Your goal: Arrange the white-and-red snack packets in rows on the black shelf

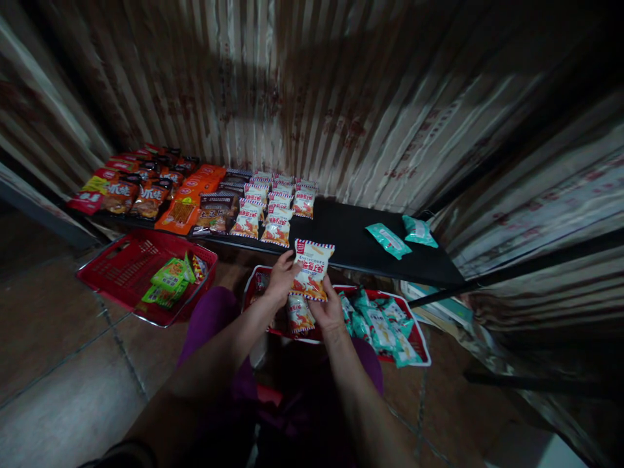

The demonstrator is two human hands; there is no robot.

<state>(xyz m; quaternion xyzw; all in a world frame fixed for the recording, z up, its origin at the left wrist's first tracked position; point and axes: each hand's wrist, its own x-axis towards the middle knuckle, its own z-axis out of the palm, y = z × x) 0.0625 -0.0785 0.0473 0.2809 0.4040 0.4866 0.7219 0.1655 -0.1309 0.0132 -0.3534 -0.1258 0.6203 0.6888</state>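
Note:
A white and orange snack bag is held between my left hand and my right hand, over the front edge of a black shelf. My left fingers grip its left side, and my right hand grips its lower right corner. Similar white bags lie in rows on the shelf. Just below my hands, another such bag lies in a red basket with a white rim. That basket also holds teal bags on its right side.
Brown, orange and red-black packs cover the shelf's left part. Two teal bags lie at its right. A red basket with green packs stands on the floor at left. Pleated curtain hangs behind.

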